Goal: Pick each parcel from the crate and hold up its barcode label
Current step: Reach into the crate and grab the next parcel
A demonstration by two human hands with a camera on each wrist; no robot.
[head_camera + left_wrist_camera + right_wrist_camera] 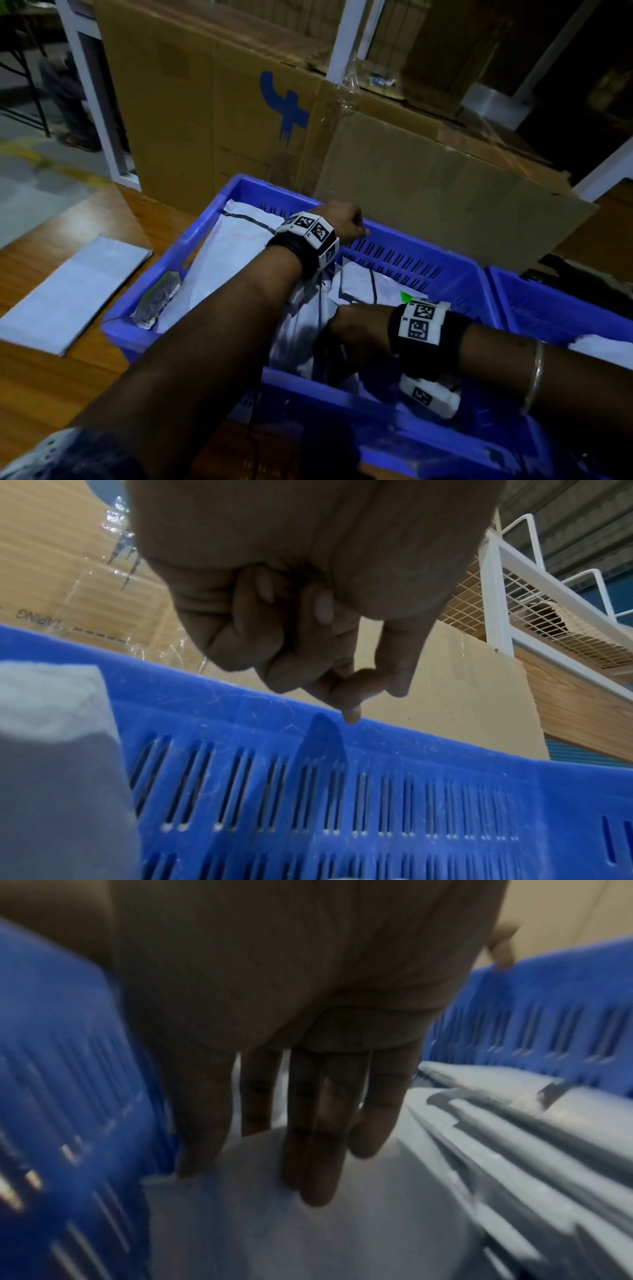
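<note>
A: Parcels (236, 270) are white poly mailers, still piled in the blue crate (404, 236) at frame centre of the head view. One big one lies along the crate's left half, more overlap lower centre. No barcode label shows on any of them from here.

B: Hands?

A: Right hand (308, 1042) is down in the pile, fingers (322, 1150) straight, tips on a pale parcel (274, 1218) by the crate's near wall. Flat contact, not a hold. Left hand (291, 601) is clenched on nothing, one fingertip touching the top of the far rim, upper centre of the head view.

B: Risks?

A: Film looks slick and the mailers overlap. A flat-fingered lift likely slips, or drags the neighbour up with it. Needs a pinch on an edge. Second risk: the label may be on the underside, so the parcel probably needs a flip, and floppy film folds over a label easily.

B: Left arm?

A: Crosses over the crate above the right wrist. Lifting straight up could hit it.

B: Surroundings?

A: Crinkled printed pouch (157, 301) in the crate's left corner. Flat white package (72, 291) on the wooden desk (41, 387), left of frame. Second blue crate (561, 308) touching on the right, cardboard boxes (205, 102) behind.
</note>
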